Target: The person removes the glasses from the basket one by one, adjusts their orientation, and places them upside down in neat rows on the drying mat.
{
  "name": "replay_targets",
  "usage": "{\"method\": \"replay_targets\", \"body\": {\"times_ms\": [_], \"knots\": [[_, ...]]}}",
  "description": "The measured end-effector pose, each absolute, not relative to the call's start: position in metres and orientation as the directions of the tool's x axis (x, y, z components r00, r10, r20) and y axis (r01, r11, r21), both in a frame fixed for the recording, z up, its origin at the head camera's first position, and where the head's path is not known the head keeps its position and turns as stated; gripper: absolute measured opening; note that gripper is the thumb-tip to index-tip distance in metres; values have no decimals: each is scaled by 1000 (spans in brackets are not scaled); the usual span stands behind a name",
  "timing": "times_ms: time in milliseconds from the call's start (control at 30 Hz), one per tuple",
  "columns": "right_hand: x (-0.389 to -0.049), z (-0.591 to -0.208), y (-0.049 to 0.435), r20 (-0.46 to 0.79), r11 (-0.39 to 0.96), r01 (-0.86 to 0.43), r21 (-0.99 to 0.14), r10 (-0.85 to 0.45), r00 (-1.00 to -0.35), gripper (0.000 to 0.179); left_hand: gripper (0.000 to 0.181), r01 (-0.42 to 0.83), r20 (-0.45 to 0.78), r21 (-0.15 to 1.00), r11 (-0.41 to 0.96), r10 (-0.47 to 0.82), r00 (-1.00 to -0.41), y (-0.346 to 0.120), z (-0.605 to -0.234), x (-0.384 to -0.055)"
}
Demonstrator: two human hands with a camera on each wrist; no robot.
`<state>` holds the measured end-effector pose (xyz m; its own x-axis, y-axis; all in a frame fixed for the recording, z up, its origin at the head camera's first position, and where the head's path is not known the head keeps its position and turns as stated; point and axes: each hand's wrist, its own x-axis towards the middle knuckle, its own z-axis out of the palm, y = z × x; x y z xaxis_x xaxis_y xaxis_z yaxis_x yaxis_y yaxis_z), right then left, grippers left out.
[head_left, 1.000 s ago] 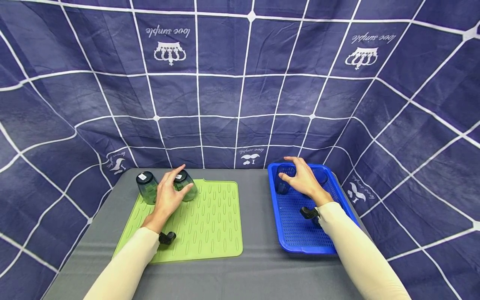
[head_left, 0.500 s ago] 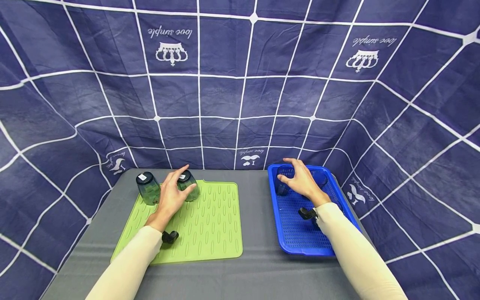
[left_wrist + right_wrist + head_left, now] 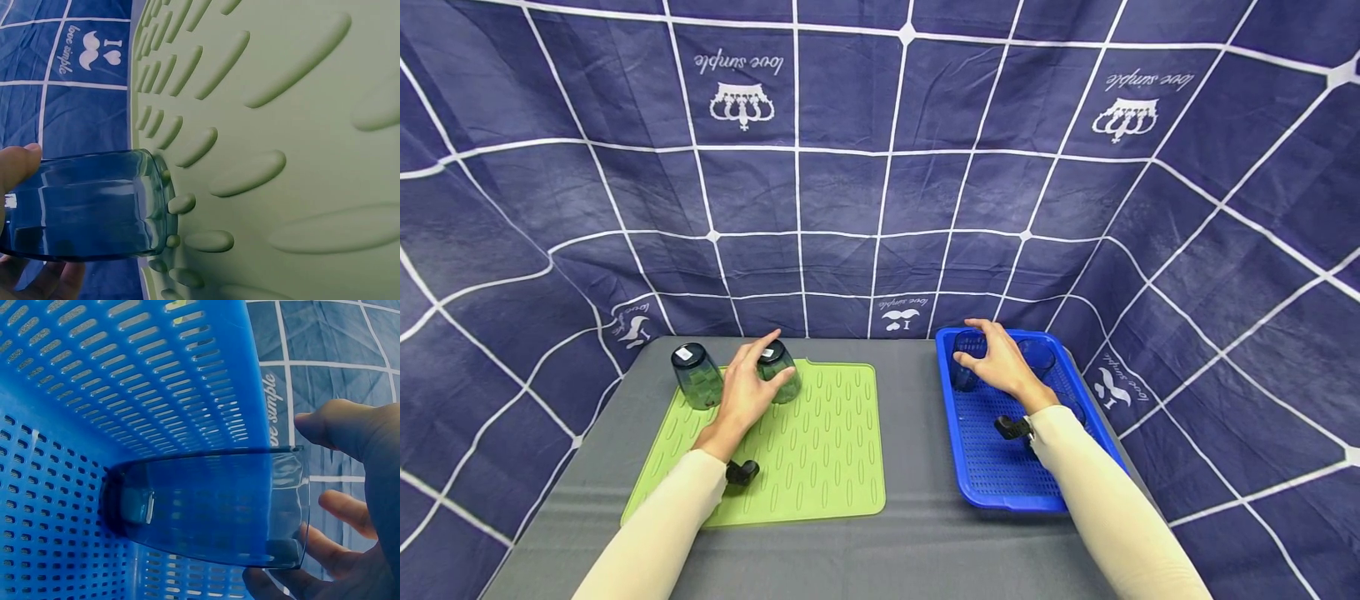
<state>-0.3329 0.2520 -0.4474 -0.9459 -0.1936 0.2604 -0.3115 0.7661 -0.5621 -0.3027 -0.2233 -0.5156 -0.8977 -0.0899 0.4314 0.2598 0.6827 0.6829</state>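
Note:
My left hand [image 3: 747, 398] curls round an upside-down blue-green drinking glass [image 3: 782, 383], thumb on one side and fingers on the other. In the left wrist view, this glass [image 3: 94, 206] has its rim down on the ridged green mat [image 3: 325, 150]. A second upturned glass [image 3: 698, 383] stands just left of that hand. My right hand [image 3: 1003, 362] spreads round the top of an upright blue glass [image 3: 962, 375] in the basket's back left corner. In the right wrist view, the thumb [image 3: 337, 428] is apart from this glass [image 3: 206, 509], with fingers close behind its rim.
More glasses, such as one clear blue glass [image 3: 1037, 354], stand in the blue slotted basket [image 3: 962, 479], partly hidden by my right arm. A strip of grey table [image 3: 917, 433] separates the mat from the basket. A blue checked curtain [image 3: 880, 192] hangs close behind both.
My left hand and its glass have shifted slightly right on the mat, most of it in the first half second. My right hand has drifted slightly left, staying round the basket glass.

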Motion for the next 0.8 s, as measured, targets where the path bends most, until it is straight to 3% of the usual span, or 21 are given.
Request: {"method": "replay_targets", "body": {"times_ms": [800], "knots": [[-338,-454,255,246,753,-311,-580,-202,-948,73,80,251,413,668,701,-69,-908,-221,-512,-301]]}}
